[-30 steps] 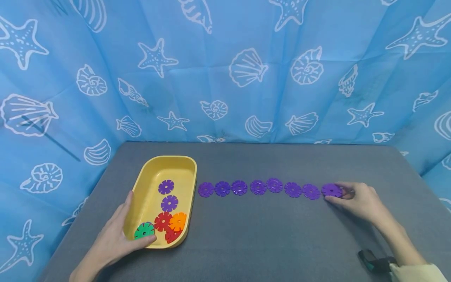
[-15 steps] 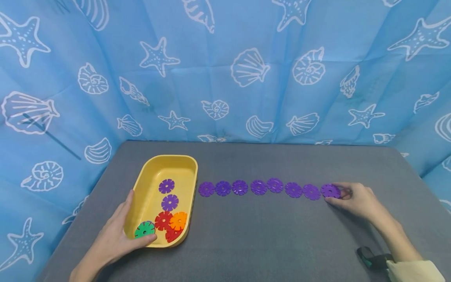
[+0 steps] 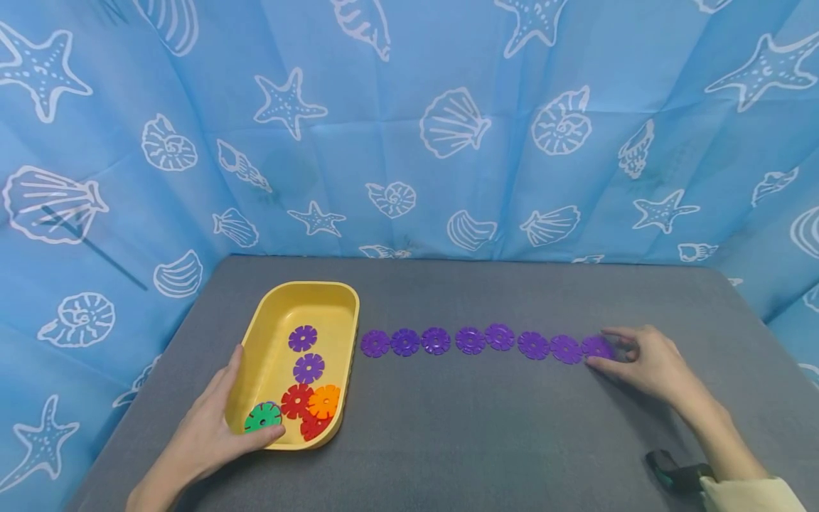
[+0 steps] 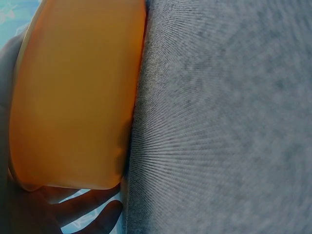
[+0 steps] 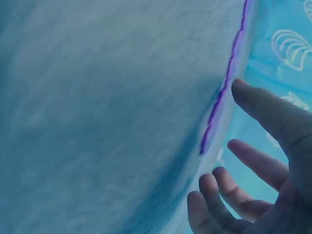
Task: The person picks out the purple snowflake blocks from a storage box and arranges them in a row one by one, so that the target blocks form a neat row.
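My left hand (image 3: pixel 203 427) holds the near left corner of a yellow plastic basket (image 3: pixel 310 293), its thumb over the near rim and its fingers along the left side. The left wrist view shows the basket's outer wall (image 4: pixel 78 102) close up. Purple notched plastic discs (image 3: pixel 436 340) lie flat in a row running right from the basket. At the row's right end my right hand (image 3: pixel 655 366) is beside the last purple disc (image 3: pixel 596 347), thumb and index finger spread around it. In the right wrist view the fingers stand apart, near the row's purple edge (image 5: pixel 214 114).
Inside the basket lie two separate purple discs (image 3: pixel 308 368), a green disc (image 3: pixel 261 417), red discs (image 3: pixel 296 402) and an orange disc (image 3: pixel 324 402). A black strap (image 3: pixel 680 471) hangs at the right wrist. A blue seashell curtain (image 3: pixel 409 163) rises behind the grey table (image 3: pixel 486 427).
My right hand has shifted the last purple disc slightly left, up to its neighbour, and its fingers have loosened from it. The left hand and basket stay in place.
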{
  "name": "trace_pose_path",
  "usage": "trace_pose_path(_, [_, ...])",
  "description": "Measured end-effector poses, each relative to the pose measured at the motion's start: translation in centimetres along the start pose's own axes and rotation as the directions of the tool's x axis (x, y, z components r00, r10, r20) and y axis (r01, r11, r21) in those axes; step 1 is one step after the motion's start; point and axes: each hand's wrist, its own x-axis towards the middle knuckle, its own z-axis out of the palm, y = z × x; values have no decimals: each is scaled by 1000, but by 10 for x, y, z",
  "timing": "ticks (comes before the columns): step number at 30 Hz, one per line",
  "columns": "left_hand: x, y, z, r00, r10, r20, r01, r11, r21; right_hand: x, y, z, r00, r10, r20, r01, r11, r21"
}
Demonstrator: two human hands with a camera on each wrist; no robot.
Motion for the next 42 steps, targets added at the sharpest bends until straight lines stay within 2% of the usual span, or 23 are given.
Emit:
trace_pose_path(6, [0,0,0,1000,15,-17,-15,1000,-2,1,-29,-3,997,-17,-78,21,999,42])
trace_pose_path(13, [1,1,1,1000,-13,8,13,1000,10,7,-77,-2,982,-105,-156,124,985,117])
trace_pose_path(18, [1,1,1,1000,-14,8,14,1000,2,11,-109,3,972,-151,-177,184,965,187])
trace_pose_path(27, [1,1,2,1000,-11,8,11,1000,-5,24,-171,27,955,-260,-140,292,899,327])
trace_pose_path(33, [1,0,2,1000,1,4,-1,1000,-5,28,-217,40,929,-347,-128,369,840,398])
trace_pose_path(38, [0,-1,2,1000,4,5,-4,1000,-1,27,-252,52,917,-387,-99,386,794,469])
trace_pose_path(42, [0,-1,1,1000,4,2,-4,1000,-6,28,-279,63,911,-409,-52,376,774,509])
